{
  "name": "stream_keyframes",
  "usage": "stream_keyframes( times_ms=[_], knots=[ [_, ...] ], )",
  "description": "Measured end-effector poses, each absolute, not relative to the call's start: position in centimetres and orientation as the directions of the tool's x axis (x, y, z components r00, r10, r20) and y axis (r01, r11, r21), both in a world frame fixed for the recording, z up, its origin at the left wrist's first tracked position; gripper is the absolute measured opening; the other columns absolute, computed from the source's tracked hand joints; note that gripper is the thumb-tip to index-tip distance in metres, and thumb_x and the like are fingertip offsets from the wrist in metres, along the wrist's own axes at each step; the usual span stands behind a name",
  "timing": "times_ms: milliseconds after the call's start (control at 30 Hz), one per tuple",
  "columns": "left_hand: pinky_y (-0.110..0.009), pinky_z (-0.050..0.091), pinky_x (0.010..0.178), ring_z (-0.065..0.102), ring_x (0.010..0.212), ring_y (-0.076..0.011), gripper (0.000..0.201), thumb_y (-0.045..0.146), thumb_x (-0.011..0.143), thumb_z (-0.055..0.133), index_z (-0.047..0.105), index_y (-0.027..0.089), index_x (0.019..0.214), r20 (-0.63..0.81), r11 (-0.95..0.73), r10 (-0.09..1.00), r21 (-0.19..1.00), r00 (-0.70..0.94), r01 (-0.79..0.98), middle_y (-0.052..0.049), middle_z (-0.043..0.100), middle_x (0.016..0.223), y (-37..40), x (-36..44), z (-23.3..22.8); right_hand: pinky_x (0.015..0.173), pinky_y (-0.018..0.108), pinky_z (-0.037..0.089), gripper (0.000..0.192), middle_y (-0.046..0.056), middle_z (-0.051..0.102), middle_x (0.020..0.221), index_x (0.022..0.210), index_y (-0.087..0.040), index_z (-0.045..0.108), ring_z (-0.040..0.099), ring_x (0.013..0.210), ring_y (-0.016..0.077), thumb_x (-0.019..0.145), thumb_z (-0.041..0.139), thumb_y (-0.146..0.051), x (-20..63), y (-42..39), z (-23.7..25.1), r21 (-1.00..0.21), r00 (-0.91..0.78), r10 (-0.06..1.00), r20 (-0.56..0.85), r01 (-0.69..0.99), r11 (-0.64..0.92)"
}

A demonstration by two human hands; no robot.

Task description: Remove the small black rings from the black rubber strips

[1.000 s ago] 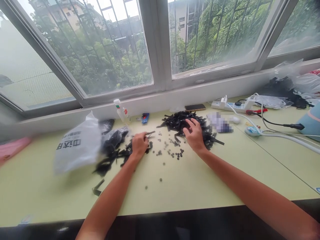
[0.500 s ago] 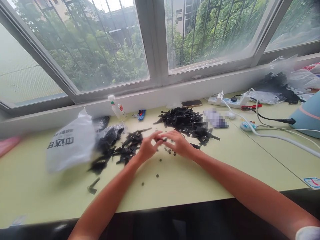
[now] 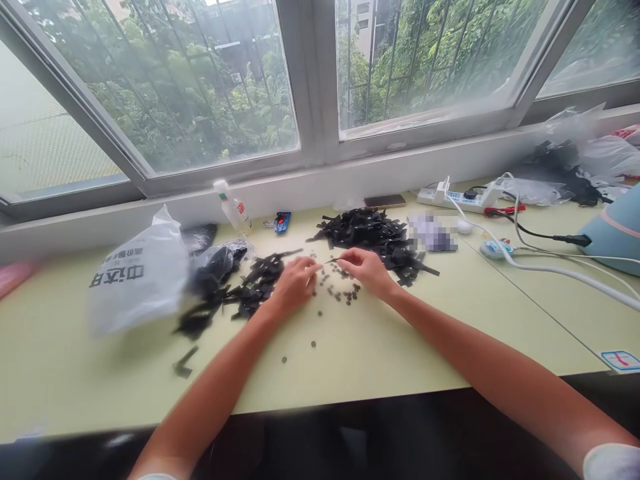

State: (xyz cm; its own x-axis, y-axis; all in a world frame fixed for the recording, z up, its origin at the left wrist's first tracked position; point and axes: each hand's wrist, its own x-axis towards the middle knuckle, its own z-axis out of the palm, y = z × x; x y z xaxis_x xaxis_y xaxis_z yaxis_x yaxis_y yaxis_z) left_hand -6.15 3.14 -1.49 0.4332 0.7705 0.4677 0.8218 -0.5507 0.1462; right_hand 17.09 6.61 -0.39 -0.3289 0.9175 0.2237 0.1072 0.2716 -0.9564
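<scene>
Between the thumb and fingers of my right hand (image 3: pixel 369 268) is a thin black strip (image 3: pixel 331 260), its end pointing left. My left hand (image 3: pixel 296 281) hovers just left of it, slightly blurred, with fingers apart and no object visible in them. Small dark round discs (image 3: pixel 349 295) like snap buttons lie scattered on the table below and between the hands. Beside my left hand spreads a loose pile of black fabric strips (image 3: pixel 260 280). A larger heap of black strips (image 3: pixel 365 230) sits behind my right hand, some with small shiny dots.
On the pale yellow table (image 3: pixel 400 353), a white plastic bag (image 3: pixel 145 273) stands left, near a clear bottle (image 3: pixel 233 208) and a blue packet (image 3: pixel 283 222). A phone (image 3: pixel 384 201), a power strip (image 3: pixel 457 199) and a white cable (image 3: pixel 550 275) lie behind and right.
My hands have moved apart from where they met over the discs. More discs now show between them, and the thin strip in my right hand is visible.
</scene>
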Motion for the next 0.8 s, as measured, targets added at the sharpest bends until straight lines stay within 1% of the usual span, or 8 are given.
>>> stream_keyframes(
  times_ms=[67,167,300,467,600,700,733,800],
  knots=[
    [-0.041,0.047,0.093,0.056,0.106,-0.0240,0.032,0.016,0.096,0.049,0.067,0.024,0.122,0.428,-0.606,0.751,0.143,0.504,0.782,-0.008,0.065,0.112,2.9,-5.6,-1.5,0.054,0.026,0.043,0.028,0.001,0.066,0.075,0.089,-0.019,0.069,0.052,0.058,0.0118,0.080,0.072,-0.046,17.1,6.6,-0.3,-0.976,-0.324,0.927,0.191,0.040,0.215],
    [-0.040,0.047,0.089,0.058,0.099,-0.0228,0.027,0.021,0.097,0.051,0.071,0.025,0.115,0.391,-0.618,0.759,0.183,0.521,0.764,-0.008,0.066,0.106,2.9,-5.3,-1.6,0.058,0.026,0.044,0.026,0.001,0.065,0.072,0.087,-0.019,0.068,0.054,0.061,0.0119,0.078,0.075,-0.042,17.2,6.6,-0.1,-0.990,-0.329,0.935,0.136,-0.009,0.141],
    [-0.038,0.048,0.086,0.058,0.091,-0.0216,0.021,0.024,0.096,0.055,0.075,0.023,0.100,0.385,-0.576,0.803,0.300,0.456,0.760,-0.008,0.066,0.095,3.0,-5.5,-1.7,0.064,0.027,0.047,0.025,0.002,0.066,0.074,0.085,-0.017,0.070,0.056,0.064,0.0122,0.076,0.078,-0.039,17.2,6.7,0.0,-0.997,-0.377,0.924,0.060,-0.060,0.040],
    [-0.036,0.049,0.082,0.059,0.088,-0.0208,0.015,0.024,0.094,0.057,0.071,0.019,0.092,0.328,-0.491,0.868,0.464,0.371,0.737,-0.007,0.064,0.094,3.0,-5.5,-2.0,0.069,0.029,0.051,0.026,0.005,0.069,0.083,0.084,-0.016,0.072,0.061,0.070,0.0143,0.077,0.078,-0.040,17.1,7.1,-0.5,-0.990,-0.469,0.883,0.009,-0.131,-0.060],
    [-0.037,0.047,0.082,0.057,0.087,-0.0216,0.012,0.022,0.094,0.055,0.065,0.018,0.087,0.324,-0.484,0.871,0.436,0.369,0.759,-0.007,0.063,0.089,2.7,-5.3,-1.8,0.070,0.030,0.053,0.027,0.005,0.069,0.083,0.088,-0.016,0.073,0.063,0.071,0.0144,0.076,0.079,-0.040,17.1,7.2,-0.8,-0.985,-0.513,0.858,-0.010,-0.140,-0.096],
    [-0.039,0.046,0.083,0.056,0.086,-0.0219,0.014,0.019,0.095,0.052,0.062,0.017,0.086,0.389,-0.458,0.870,0.411,0.303,0.788,-0.007,0.064,0.086,2.5,-5.0,-1.3,0.070,0.030,0.053,0.031,0.004,0.069,0.082,0.095,-0.017,0.073,0.063,0.070,0.0141,0.076,0.080,-0.040,17.1,6.9,-0.6,-0.980,-0.582,0.813,-0.022,-0.147,-0.131],
    [-0.038,0.046,0.082,0.056,0.085,-0.0214,0.014,0.019,0.095,0.051,0.062,0.017,0.086,0.416,-0.439,0.873,0.443,0.254,0.782,-0.007,0.064,0.086,2.4,-4.9,-1.2,0.069,0.030,0.053,0.032,0.004,0.069,0.080,0.097,-0.017,0.072,0.063,0.070,0.0140,0.077,0.079,-0.040,17.1,6.8,-0.4,-0.979,-0.618,0.786,-0.022,-0.147,-0.144],
    [-0.035,0.047,0.078,0.057,0.081,-0.0193,0.014,0.022,0.095,0.052,0.063,0.017,0.088,0.438,-0.403,0.887,0.578,0.148,0.709,-0.006,0.065,0.086,2.3,-4.6,-0.9,0.069,0.031,0.053,0.033,0.003,0.069,0.077,0.100,-0.017,0.072,0.064,0.068,0.0141,0.078,0.078,-0.042,17.0,6.3,0.0,-0.980,-0.675,0.738,-0.014,-0.139,-0.145]
  ],
)
